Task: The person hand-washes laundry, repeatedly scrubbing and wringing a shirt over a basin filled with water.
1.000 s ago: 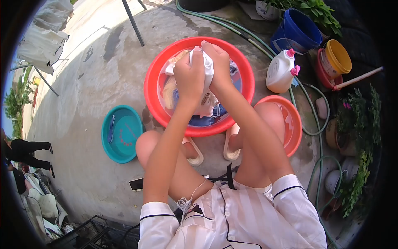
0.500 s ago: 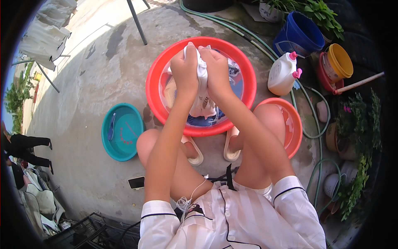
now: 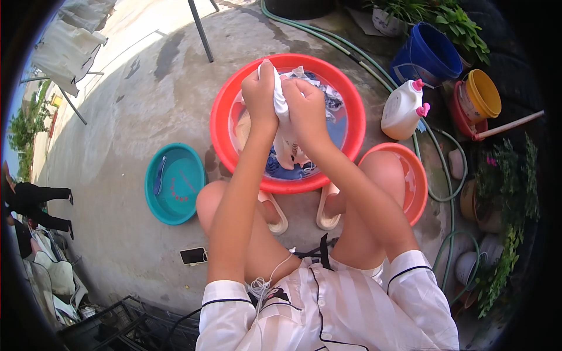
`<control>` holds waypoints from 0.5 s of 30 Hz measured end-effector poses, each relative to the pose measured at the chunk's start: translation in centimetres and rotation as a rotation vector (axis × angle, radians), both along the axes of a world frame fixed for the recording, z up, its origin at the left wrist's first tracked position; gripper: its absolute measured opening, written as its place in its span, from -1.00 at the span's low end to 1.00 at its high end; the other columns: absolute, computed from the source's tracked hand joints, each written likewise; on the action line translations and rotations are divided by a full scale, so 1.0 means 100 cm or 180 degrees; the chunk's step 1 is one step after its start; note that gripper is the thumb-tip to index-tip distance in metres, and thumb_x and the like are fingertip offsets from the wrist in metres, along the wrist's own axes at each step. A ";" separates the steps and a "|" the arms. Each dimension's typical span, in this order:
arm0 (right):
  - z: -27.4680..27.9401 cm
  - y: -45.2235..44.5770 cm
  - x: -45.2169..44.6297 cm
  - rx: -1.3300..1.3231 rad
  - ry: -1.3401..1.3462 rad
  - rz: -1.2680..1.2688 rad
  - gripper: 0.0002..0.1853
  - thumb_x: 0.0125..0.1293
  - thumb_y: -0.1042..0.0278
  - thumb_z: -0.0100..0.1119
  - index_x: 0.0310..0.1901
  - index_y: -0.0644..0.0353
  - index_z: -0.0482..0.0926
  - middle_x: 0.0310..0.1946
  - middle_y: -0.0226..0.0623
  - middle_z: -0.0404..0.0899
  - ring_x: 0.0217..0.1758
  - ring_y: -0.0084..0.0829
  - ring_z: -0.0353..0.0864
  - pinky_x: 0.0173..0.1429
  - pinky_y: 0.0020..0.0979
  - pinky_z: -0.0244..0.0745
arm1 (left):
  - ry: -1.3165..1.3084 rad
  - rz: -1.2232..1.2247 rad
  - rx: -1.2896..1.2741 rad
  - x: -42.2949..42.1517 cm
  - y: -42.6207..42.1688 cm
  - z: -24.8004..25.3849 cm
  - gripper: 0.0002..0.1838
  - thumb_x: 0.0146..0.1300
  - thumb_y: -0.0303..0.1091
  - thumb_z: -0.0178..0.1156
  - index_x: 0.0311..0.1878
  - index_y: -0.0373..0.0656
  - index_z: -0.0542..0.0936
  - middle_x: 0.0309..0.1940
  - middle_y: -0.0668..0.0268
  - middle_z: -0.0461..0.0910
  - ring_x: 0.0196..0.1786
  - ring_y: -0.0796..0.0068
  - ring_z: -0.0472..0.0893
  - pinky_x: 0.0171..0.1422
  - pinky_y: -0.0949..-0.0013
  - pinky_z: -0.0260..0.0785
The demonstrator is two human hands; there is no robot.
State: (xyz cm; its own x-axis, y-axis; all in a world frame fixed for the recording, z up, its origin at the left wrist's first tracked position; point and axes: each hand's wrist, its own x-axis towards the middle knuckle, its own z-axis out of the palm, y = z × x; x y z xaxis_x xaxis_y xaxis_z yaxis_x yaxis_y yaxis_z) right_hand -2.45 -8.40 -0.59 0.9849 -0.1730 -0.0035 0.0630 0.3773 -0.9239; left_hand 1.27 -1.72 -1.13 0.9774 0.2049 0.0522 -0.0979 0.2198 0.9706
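Observation:
Over the red basin (image 3: pixel 218 131), my left hand (image 3: pixel 259 96) and my right hand (image 3: pixel 305 108) are closed side by side on a wet white garment (image 3: pixel 282 131). Its lower part hangs toward the water and carries a small dark print. My thumbs are uppermost, with the bunched cloth between the two fists. In the basin lie blue-and-white patterned clothes (image 3: pixel 333 100) in water. Part of a tan ribbed surface (image 3: pixel 242 130), perhaps a washboard, shows at the basin's left inside. My forearms hide some of the basin's contents.
A teal basin (image 3: pixel 193 202) with a blue brush (image 3: pixel 159 175) stands left; an orange-red basin (image 3: pixel 419 193) is by my right knee. Right are a detergent jug (image 3: pixel 399 111), a blue bucket (image 3: pixel 430 55) and a green hose (image 3: pixel 452 234). A phone (image 3: pixel 193 256) lies on the ground.
My right hand has shifted slightly down along the garment, its fingers curled tighter. More patterned cloth shows at the basin's far side. The whole view has moved slightly.

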 end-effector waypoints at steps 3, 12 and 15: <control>-0.010 -0.013 0.017 0.0697 0.0118 0.0000 -0.78 0.25 0.32 0.01 -0.48 0.26 0.51 -0.58 -0.44 0.48 -0.55 -0.70 0.40 -0.46 -0.59 0.28 | -0.0066 -0.0302 0.0275 -0.015 -0.008 -0.001 -0.66 0.27 -0.21 -0.01 -0.54 -0.24 0.48 -0.62 0.47 0.42 -0.54 0.74 0.36 -0.48 0.51 0.16; -0.007 -0.013 0.019 0.0438 -0.0017 -0.0162 -0.76 0.25 0.32 0.00 -0.52 0.24 0.48 -0.61 -0.46 0.45 -0.56 -0.69 0.38 -0.47 -0.58 0.26 | -0.0097 -0.0255 0.0435 -0.015 -0.005 0.000 -0.66 0.26 -0.20 -0.02 -0.47 -0.27 0.52 -0.59 0.44 0.45 -0.51 0.72 0.40 -0.43 0.53 0.20; -0.005 0.000 0.006 -0.0268 -0.0272 -0.0190 -0.74 0.24 0.33 0.00 -0.53 0.31 0.50 -0.62 -0.43 0.47 -0.54 -0.70 0.37 -0.46 -0.57 0.25 | 0.0011 0.0030 0.0061 0.003 0.003 -0.005 -0.65 0.25 -0.18 0.00 -0.61 -0.16 0.41 -0.67 0.48 0.37 -0.59 0.72 0.32 -0.51 0.51 0.12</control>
State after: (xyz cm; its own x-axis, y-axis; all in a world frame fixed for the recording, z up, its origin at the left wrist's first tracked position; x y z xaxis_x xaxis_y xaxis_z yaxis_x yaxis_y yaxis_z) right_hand -1.83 -8.38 -1.10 0.9689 -0.2275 0.0971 0.1630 0.2920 -0.9424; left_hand 1.55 -1.39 -1.64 0.9756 0.2133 0.0529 -0.0967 0.2003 0.9750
